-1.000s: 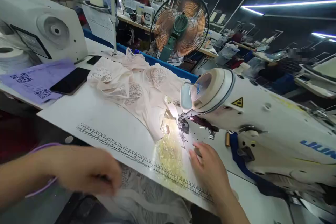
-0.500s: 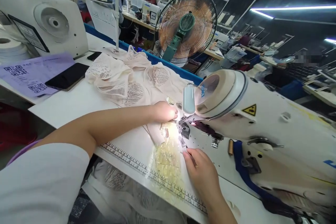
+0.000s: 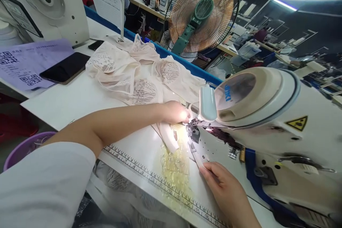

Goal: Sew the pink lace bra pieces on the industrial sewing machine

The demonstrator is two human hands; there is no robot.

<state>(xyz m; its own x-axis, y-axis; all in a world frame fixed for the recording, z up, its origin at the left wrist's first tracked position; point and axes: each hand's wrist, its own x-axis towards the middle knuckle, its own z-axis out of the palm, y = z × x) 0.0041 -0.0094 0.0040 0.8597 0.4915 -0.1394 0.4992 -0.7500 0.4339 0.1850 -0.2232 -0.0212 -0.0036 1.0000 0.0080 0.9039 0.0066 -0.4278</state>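
Observation:
Under the lamp of the sewing machine, my left hand is closed on pale fabric right beside the presser foot. My right hand pinches the end of a narrow pale strap, which runs up to the needle area. A short pale band hangs below my left wrist onto yellowish clear tape on the table. Pale lace bras lie heaped behind my left forearm. My left fingertips are partly lost in glare.
A printed ruler runs along the table's front edge, with more pale fabric below it. To the left lie a phone and a purple paper. A caged fan stands behind the table.
My right hand has drawn slightly back from the needle, with a longer stretch of strap showing. My left hand stays by the presser foot. The head view has shifted.

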